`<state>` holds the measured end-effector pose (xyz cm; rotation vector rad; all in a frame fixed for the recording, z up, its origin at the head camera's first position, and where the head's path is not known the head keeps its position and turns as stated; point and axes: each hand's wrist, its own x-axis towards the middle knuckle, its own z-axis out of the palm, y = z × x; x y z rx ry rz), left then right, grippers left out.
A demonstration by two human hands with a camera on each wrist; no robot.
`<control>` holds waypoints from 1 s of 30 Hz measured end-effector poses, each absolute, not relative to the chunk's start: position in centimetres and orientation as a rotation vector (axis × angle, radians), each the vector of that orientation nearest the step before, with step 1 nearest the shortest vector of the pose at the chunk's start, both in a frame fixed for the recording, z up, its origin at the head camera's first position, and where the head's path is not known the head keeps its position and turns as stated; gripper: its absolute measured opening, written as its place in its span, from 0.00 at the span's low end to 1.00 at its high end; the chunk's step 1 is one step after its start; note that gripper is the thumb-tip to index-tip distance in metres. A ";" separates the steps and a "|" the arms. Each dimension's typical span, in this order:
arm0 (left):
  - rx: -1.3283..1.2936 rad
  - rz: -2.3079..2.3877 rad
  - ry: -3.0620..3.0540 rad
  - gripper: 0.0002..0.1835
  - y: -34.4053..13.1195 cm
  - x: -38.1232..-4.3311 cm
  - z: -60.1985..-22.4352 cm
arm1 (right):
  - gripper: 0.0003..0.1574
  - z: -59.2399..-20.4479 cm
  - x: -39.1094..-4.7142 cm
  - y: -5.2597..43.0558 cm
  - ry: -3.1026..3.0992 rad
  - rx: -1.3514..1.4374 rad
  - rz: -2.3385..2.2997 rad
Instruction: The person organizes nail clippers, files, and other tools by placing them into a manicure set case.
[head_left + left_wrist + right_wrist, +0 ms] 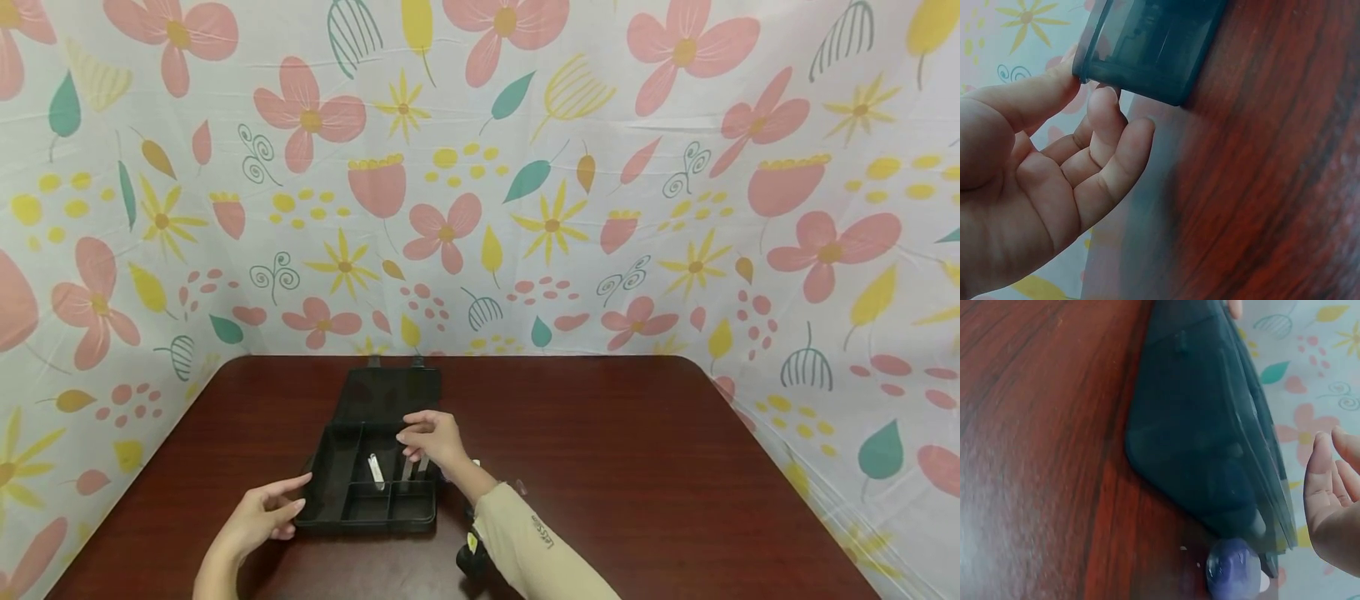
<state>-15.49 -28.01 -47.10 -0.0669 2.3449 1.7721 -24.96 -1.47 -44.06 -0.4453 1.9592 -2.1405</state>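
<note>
Left hand [255, 518], fingers loosely curved, touches left side of rectangular black plastic box [367, 527]; right hand [435, 438], part-open, empty, hovers above box, near slim silver metal clipper [376, 472] inside.

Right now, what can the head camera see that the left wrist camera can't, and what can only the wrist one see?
Only the head view shows the silver nail clipper inside the black divided box, the right fingers over that box, and the beige sleeve.

Only the left wrist view shows the left palm, up close.

Both show the box, the left fingers at its edge, the reddish-brown table and the flowered cloth.
</note>
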 end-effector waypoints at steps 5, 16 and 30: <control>-0.095 1.764 2.346 0.28 -28.1 -15.6 -47.1 | 0.17 -44.2 -25.4 -0.7 1.960 -0.450 -2.181; -0.035 1.763 2.346 0.29 -28.1 -15.6 -47.1 | 0.18 -43.6 -25.4 1.4 2.002 -0.435 -2.171; -0.078 1.740 2.363 0.28 -27.9 -15.5 -47.0 | 0.17 -43.3 -24.3 4.1 2.147 -0.446 -2.108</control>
